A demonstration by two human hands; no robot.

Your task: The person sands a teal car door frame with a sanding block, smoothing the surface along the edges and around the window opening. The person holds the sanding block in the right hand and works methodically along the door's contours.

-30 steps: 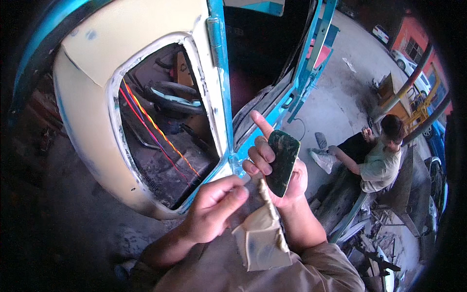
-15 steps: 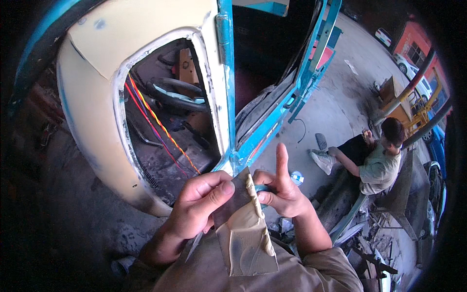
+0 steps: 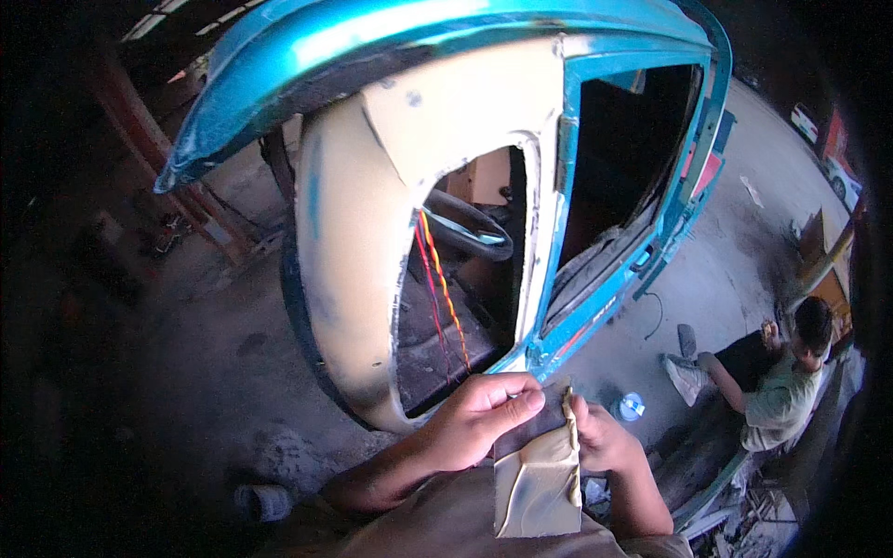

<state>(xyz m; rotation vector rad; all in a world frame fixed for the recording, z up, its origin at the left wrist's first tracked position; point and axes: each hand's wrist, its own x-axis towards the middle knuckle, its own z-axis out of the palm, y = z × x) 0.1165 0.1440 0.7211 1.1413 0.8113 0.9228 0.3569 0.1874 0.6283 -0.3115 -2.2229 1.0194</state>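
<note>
My left hand [image 3: 484,423] grips a thin flat plate by its upper left, thumb on top. Beige putty [image 3: 547,456] coats most of the plate [image 3: 510,521] and is heaped in a thick ridge along its right edge. My right hand [image 3: 609,439] is closed at that edge, its thumb pointing up beside the ridge. Its fingers curl around a thin tool that is mostly hidden. Beyond both hands stands a vehicle cab's front panel [image 3: 349,307], coated cream, with a glassless window opening edged in white and black.
A teal roof visor [image 3: 372,46] overhangs the panel, and a teal door frame [image 3: 569,158] adjoins it. Red and yellow wires [image 3: 445,288] hang inside the opening. On the right a person [image 3: 786,395] sits near a blue-and-white can [image 3: 629,406]. A bucket [image 3: 265,502] stands lower left.
My view has swung left and up, showing more of the cab and its roof visor. My right index finger, raised before, is now folded down. A teal bit seen in that hand is now hidden.
</note>
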